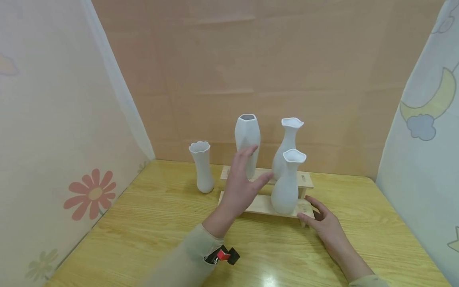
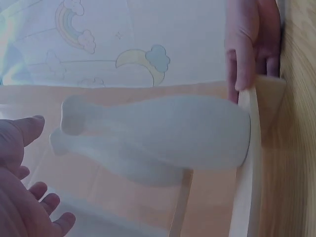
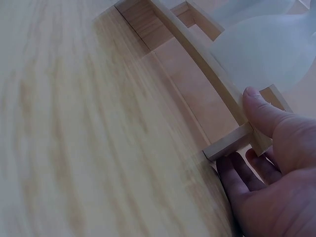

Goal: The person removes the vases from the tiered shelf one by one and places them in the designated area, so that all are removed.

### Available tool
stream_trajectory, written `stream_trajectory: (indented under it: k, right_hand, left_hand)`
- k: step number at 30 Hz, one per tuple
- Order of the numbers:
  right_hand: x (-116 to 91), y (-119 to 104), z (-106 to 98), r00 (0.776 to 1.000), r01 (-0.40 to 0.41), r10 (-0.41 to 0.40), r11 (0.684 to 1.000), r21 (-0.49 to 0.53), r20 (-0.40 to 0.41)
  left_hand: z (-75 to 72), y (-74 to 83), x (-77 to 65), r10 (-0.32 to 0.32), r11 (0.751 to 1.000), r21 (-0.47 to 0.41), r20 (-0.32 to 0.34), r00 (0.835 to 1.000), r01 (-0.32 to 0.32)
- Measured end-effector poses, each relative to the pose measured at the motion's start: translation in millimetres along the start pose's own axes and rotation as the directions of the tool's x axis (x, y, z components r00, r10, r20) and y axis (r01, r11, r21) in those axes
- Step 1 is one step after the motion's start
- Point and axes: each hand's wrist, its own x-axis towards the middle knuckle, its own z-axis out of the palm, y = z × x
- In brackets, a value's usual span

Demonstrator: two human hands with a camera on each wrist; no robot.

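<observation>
A two-step wooden stand holds white vases. On its lower step, toward the right end, stands a curvy vase with a wavy rim. Behind it, a similar vase is on the upper step. A faceted vase stands at the upper step's left, partly hidden by my left hand. That hand is raised before the stand with fingers spread, holding nothing; the left wrist view shows it apart from the vases' mouths. My right hand grips the lower step's right end, thumb on top and fingers lower down by the leg.
Left of the stand, a slim white vase with a scalloped rim stands on the wood-grain table. A peach cloth backdrop rises behind the table. Patterned white cloth panels flank both sides.
</observation>
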Motion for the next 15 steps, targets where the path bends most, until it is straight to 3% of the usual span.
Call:
stream_trajectory:
  k: [7, 15]
  right_hand:
    - [-1.6, 0.0, -1.1, 1.0, -0.001, 0.001, 1.0, -0.013, -0.006]
    - [-1.9, 0.8, -3.0, 1.0, -0.009, 0.009, 1.0, -0.012, -0.008]
  left_hand:
    - [27.1, 13.8, 1.4, -0.053, 0.998, -0.034, 0.047, 0.997, 0.055]
    - [52.5, 11.0, 2.1, -0.031, 0.997, -0.069, 0.043, 0.999, 0.033]
